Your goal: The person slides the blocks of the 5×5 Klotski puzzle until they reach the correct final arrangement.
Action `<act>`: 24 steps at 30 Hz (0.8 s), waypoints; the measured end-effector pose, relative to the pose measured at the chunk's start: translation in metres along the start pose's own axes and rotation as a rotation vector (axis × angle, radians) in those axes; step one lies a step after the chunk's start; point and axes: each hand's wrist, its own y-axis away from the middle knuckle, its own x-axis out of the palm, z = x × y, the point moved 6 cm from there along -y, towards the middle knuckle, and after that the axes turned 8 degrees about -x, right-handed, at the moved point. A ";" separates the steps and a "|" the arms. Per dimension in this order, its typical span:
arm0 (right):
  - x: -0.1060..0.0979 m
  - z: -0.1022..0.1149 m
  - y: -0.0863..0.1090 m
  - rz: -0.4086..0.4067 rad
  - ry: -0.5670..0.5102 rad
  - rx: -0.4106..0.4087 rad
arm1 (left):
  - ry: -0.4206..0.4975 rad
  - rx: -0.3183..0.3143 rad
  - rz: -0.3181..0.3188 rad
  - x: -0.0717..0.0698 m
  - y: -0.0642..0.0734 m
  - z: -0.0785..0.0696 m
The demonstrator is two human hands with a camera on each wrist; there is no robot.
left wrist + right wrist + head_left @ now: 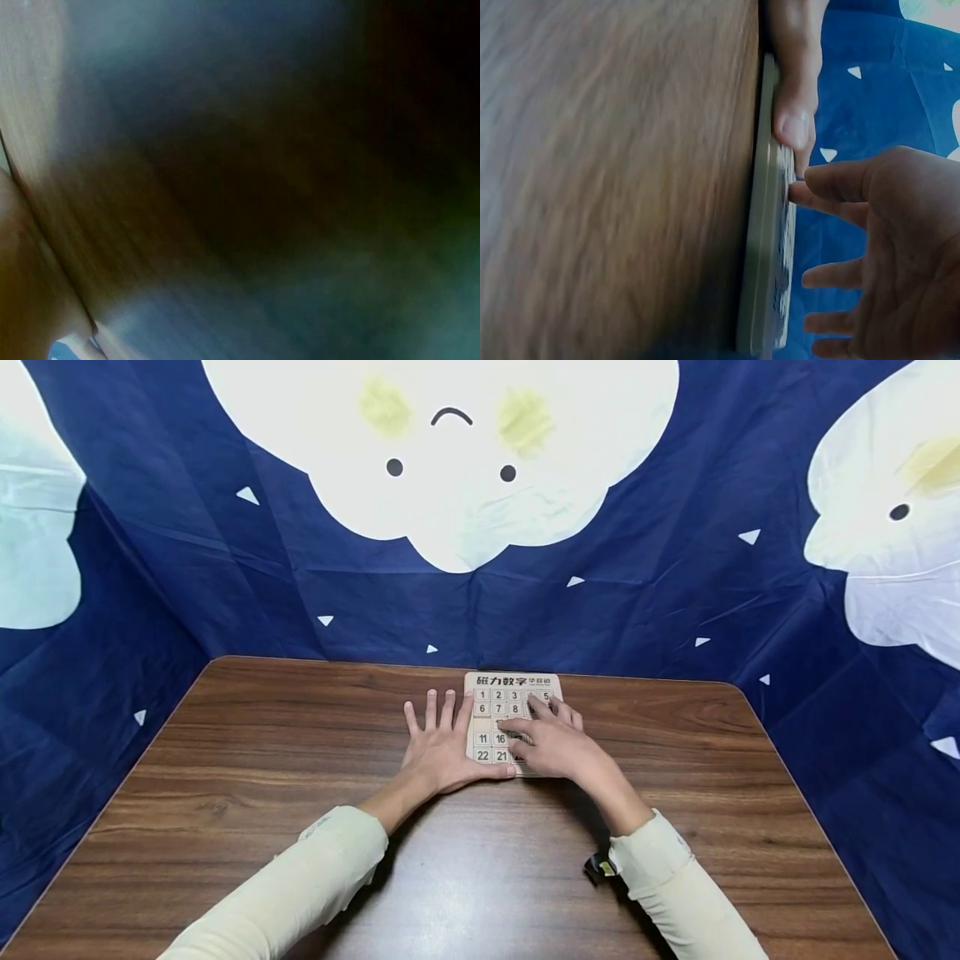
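Observation:
A sliding number puzzle (517,680) with a light frame and numbered square tiles lies flat near the table's far edge. In the head view, the left hand (438,756) spreads its fingers along the puzzle's left side, its thumb stretched across the near edge. Over the right part hovers the right hand (555,745), with its index fingertip at a tile in the third row. A tile-free gap shows at that row's left end. From the right wrist view, the puzzle (757,262) appears edge-on, the left thumb (793,129) resting on its rim and a right fingertip at the tiles.
The puzzle lies on a brown wood-grain table (450,860) with rounded far corners. A dark blue cloth (360,602) printed with clouds and small triangles hangs behind and beside it. A small black device (598,867) sits at the right sleeve cuff. The left wrist view is dark and blurred.

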 end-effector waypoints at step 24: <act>0.014 0.021 0.004 0.066 0.012 -0.070 | -0.006 0.034 -0.014 0.002 0.000 0.002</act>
